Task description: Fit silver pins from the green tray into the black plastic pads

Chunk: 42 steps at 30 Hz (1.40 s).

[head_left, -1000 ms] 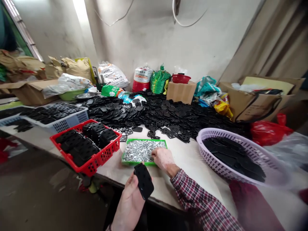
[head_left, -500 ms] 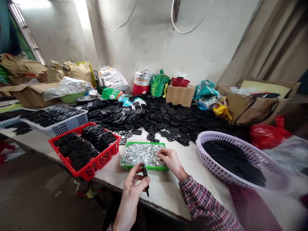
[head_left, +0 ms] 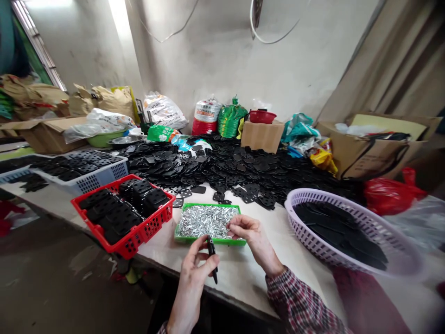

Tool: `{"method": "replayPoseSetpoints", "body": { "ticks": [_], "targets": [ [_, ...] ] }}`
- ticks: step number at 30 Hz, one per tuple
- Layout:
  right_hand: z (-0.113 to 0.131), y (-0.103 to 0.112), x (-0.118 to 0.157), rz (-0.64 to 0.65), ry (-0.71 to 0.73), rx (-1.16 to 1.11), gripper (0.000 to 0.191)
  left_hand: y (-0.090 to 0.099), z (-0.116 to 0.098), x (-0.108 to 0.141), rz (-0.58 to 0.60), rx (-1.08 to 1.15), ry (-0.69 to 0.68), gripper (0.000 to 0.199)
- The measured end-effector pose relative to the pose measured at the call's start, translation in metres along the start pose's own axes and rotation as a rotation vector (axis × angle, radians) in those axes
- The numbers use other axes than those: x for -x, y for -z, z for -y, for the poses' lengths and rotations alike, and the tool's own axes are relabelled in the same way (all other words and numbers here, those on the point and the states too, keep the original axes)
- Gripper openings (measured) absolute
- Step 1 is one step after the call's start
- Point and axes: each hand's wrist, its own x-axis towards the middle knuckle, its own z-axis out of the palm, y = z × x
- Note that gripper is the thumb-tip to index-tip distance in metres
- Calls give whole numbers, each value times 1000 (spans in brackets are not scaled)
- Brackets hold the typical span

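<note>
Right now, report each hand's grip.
Left hand: closed, holding a black piece edge-on.
Right hand: fingertips pinched near the green tray; contents cannot be told.

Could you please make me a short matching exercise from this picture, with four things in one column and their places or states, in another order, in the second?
Things
1. Red bowl
2. Green tray
3. Left hand
4. Lilac basket

Places or states
A. Gripping a black piece seen edge-on
B. Right of the tray, holding flat black pieces
C. On top of a carton
D. Filled with small silvery parts

Pairs: 1-C, 2-D, 3-A, 4-B
</note>
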Motion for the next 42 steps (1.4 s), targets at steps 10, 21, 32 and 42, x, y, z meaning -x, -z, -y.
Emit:
{"method": "replayPoseSetpoints", "body": {
  "ticks": [10, 21, 32, 42],
  "targets": [
    [12, -18, 37, 33, -48, -217, 18, -1, 3, -6, 75, -352, -173, 59],
    [23, -26, 45, -2, 114, 336, 44, 7, 9, -4, -11, -777, -564, 54],
    [40, -36, 58, 1, 225, 867, 48, 9, 17, 4, -59, -1026, -791, 57],
    [49, -32, 49, 208, 182, 434, 27, 11, -14, 9, 171, -383, -274, 61]
  ]
}}
